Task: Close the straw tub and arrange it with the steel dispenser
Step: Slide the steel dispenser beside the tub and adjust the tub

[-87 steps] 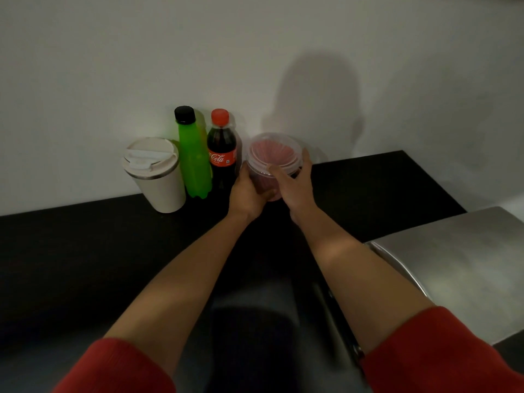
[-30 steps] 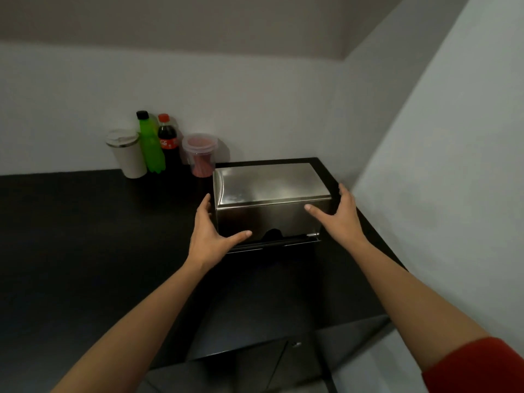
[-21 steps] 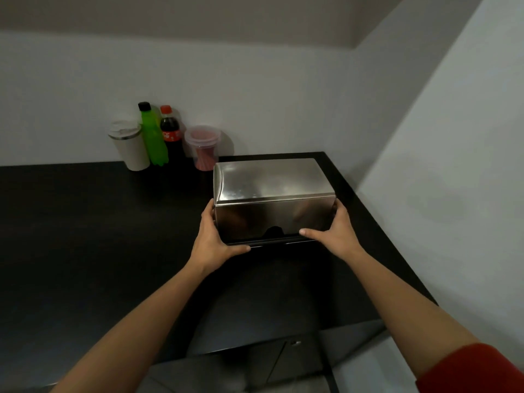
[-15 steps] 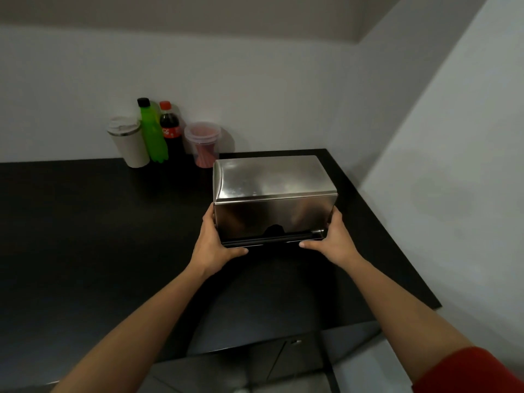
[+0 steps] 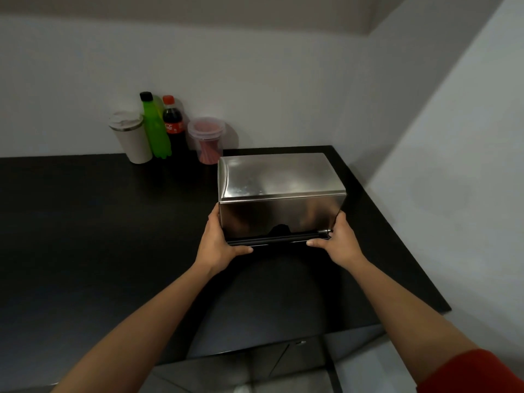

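Well, along the back wall, from the left, stand a white lidded cup (image 5: 131,137), a green bottle (image 5: 154,129) and a cola bottle (image 5: 173,129), then the straw tub (image 5: 207,140) with its lid on and red straws showing through the clear wall. All four sit on a black tabletop (image 5: 85,236) that runs into a corner of plain pale walls. Just right of the tub and a little nearer to the person is the steel dispenser (image 5: 279,194), a shiny box with a dark slot along its lower front. The left hand (image 5: 217,243) is wrapped around its lower left corner, thumb lying along the front edge. The right hand (image 5: 338,242) grips the lower right corner the same way. Further right the tabletop ends against the side wall; a red sleeve (image 5: 470,373) shows on the right forearm.
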The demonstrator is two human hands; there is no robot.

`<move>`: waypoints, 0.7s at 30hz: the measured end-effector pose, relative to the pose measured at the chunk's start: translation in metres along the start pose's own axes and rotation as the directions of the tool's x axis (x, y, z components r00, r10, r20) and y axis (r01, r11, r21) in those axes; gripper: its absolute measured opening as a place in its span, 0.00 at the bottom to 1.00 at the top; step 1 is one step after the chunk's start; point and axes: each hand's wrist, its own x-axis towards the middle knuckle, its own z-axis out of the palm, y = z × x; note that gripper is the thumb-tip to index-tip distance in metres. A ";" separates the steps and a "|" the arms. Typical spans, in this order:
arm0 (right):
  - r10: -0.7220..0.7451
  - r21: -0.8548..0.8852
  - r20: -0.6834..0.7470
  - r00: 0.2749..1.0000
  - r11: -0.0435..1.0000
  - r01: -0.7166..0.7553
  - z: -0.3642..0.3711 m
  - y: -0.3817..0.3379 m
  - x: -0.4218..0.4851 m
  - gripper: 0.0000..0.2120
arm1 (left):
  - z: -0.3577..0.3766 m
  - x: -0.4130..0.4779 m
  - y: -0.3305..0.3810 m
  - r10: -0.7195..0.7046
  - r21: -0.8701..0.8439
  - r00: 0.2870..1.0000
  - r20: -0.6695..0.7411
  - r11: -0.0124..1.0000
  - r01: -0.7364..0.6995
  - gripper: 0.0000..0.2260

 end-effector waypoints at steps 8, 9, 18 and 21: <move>0.024 -0.002 -0.011 1.000 1.000 -0.024 0.003 -0.003 0.017 0.37 | 0.001 0.019 -0.002 0.008 -0.006 1.000 0.004 1.000 -0.008 0.56; 0.027 0.000 -0.011 1.000 1.000 -0.027 0.004 -0.004 0.019 0.37 | 0.001 0.022 -0.003 0.008 -0.004 1.000 0.007 1.000 -0.008 0.56; 0.049 -0.015 -0.017 0.999 0.999 -0.050 0.007 -0.009 0.049 0.39 | 0.002 0.058 -0.008 0.024 -0.002 1.000 0.019 1.000 -0.024 0.56; 0.055 -0.017 -0.021 0.998 0.998 -0.055 0.008 -0.012 0.061 0.40 | 0.002 0.072 -0.008 0.029 0.002 0.999 0.030 1.000 -0.029 0.56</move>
